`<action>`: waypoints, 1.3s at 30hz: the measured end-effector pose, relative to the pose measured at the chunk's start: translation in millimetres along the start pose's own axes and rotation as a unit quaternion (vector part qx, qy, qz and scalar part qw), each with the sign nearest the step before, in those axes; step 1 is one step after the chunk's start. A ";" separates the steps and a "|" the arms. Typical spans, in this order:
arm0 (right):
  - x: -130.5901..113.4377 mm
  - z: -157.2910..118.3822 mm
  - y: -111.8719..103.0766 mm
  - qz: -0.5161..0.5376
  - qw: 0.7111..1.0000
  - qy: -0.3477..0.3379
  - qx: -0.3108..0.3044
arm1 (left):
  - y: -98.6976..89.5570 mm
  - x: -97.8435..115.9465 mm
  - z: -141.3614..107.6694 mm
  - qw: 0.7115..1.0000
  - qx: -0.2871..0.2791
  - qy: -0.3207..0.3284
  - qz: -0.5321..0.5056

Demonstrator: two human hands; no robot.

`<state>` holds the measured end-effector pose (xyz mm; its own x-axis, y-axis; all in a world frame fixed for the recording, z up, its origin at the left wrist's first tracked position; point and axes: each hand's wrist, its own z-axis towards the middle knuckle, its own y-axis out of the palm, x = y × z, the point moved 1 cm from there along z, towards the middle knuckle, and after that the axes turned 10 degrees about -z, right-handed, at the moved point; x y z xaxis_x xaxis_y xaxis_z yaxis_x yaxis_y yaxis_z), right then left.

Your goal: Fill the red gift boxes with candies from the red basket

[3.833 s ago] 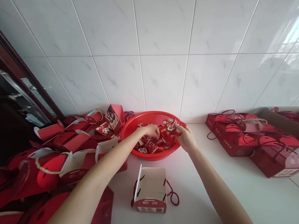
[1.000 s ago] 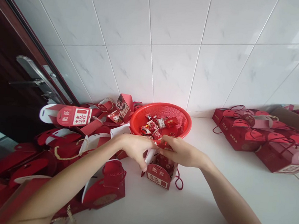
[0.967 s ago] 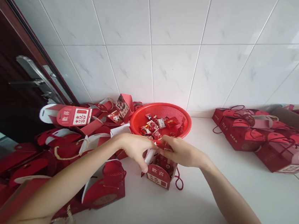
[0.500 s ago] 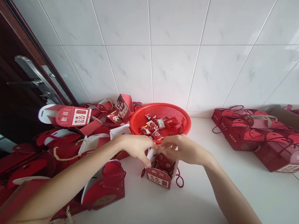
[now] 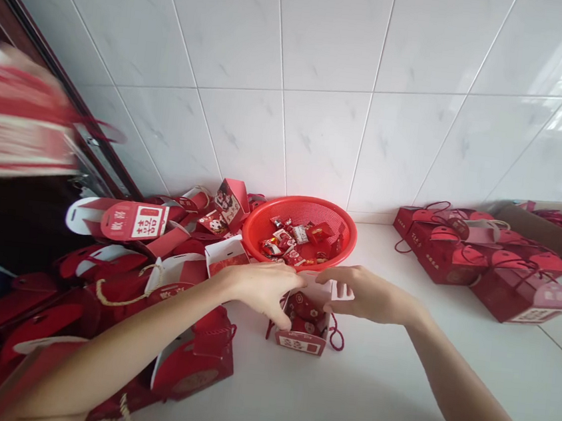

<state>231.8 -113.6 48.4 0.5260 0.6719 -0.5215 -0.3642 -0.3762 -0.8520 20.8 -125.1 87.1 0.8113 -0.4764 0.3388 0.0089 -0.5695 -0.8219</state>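
A small red gift box [image 5: 300,341] stands with its top open on the white table, red packets visible inside and a cord loop at its right side. My left hand [image 5: 265,290] is at the box's left side, thumb over the opening and fingers along its edge. At the box's right rear edge is my right hand [image 5: 360,296], its fingers curved and apart with nothing seen between them. Just behind the box sits a red mesh basket [image 5: 252,224] holding wrapped sweets [image 5: 285,240].
Many red boxes [image 5: 195,362] are heaped on the left. Closed red boxes [image 5: 457,256] stand in rows at the right, near a cardboard box [image 5: 525,223]. A blurred red and white box [image 5: 20,116], held by another person's hand, is at upper left.
My right hand has moved slightly right and its fingers have spread. The gift box's front flap has tilted. Another person's hand with a blurred box has come in at upper left.
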 end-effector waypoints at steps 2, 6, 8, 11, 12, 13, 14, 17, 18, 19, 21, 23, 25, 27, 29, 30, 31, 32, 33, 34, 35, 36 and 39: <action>-0.4 -2.6 6.7 0.001 0.999 -0.014 0.040 | 3.8 4.0 1.3 0.999 0.013 0.031 -0.035; 2.9 -3.8 31.6 0.016 0.992 -0.010 0.126 | 12.2 7.1 8.6 0.992 0.030 0.055 -0.108; 6.7 -3.5 46.6 0.019 0.985 -0.009 0.174 | 13.7 5.3 11.6 0.990 0.030 0.048 -0.127; 12.7 -3.4 67.1 0.012 0.972 -0.023 0.235 | 10.1 -1.0 12.0 0.987 0.019 0.035 -0.157; 14.6 -3.4 72.9 0.007 0.968 -0.026 0.249 | 8.2 -3.7 11.3 0.985 0.006 0.027 -0.168; 16.5 -3.4 78.1 0.004 0.965 -0.024 0.261 | 6.6 -6.3 10.3 0.984 -0.010 0.020 -0.176; 18.2 -3.4 82.7 0.000 0.961 -0.017 0.275 | 5.4 -8.5 9.4 0.983 -0.023 0.017 -0.180; 22.8 -3.6 92.0 -0.001 0.948 0.014 0.317 | 5.8 -11.6 8.1 0.984 -0.024 0.022 -0.177; 24.2 -3.8 93.5 0.000 0.943 0.022 0.332 | 7.2 -11.6 8.5 0.985 -0.008 0.021 -0.168; 25.6 -4.2 94.2 0.002 0.938 0.030 0.345 | 9.1 -11.3 9.3 0.988 0.014 0.015 -0.155; 28.2 -5.5 93.4 0.013 0.932 0.040 0.360 | 13.6 -9.9 11.5 0.991 0.072 -0.003 -0.110; 30.4 -7.4 90.3 0.036 0.931 0.048 0.361 | 17.8 -8.1 13.8 0.990 0.128 -0.014 -0.049; 31.3 -9.4 86.1 0.062 0.931 0.057 0.356 | 20.9 -6.8 15.3 0.987 0.157 -0.021 -0.002; 30.2 -10.5 82.3 0.077 0.937 0.052 0.337 | 22.1 -6.5 16.0 0.986 0.163 -0.025 0.019; 28.1 -10.1 79.8 0.085 0.948 0.028 0.307 | 21.8 -7.2 16.5 0.987 0.157 -0.018 0.021; 27.3 -9.5 78.8 0.089 0.951 0.017 0.295 | 21.5 -7.7 16.8 0.988 0.150 -0.009 0.020; 27.1 -9.0 77.6 0.095 0.952 0.016 0.292 | 21.3 -8.3 17.1 0.990 0.141 -0.001 0.017; 27.9 -8.5 76.0 0.099 0.950 0.029 0.295 | 21.5 -8.9 17.3 0.991 0.132 0.006 0.014; 29.5 -8.4 73.8 0.101 0.948 0.053 0.297 | 22.0 -9.2 17.3 0.992 0.125 0.010 0.011; 31.8 -8.6 71.0 0.100 0.948 0.081 0.292 | 22.9 -9.2 17.0 0.993 0.120 0.009 0.008; 34.6 -9.1 67.7 0.095 0.951 0.109 0.273 | 24.2 -8.8 16.4 0.993 0.116 0.006 0.004; 37.7 -10.1 64.2 0.086 0.959 0.131 0.237 | 25.7 -8.0 15.4 0.993 0.114 0.003 0.000; 46.7 -14.6 55.8 0.069 0.982 0.161 0.065 | 29.8 -4.5 11.8 0.994 0.112 -0.014 -0.006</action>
<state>247.3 -112.6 -24.1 0.6735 0.3754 -0.6368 -0.5325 -0.3510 -0.7702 24.3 -132.0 55.6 0.8261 -0.4499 0.3394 0.1461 -0.4106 -0.9000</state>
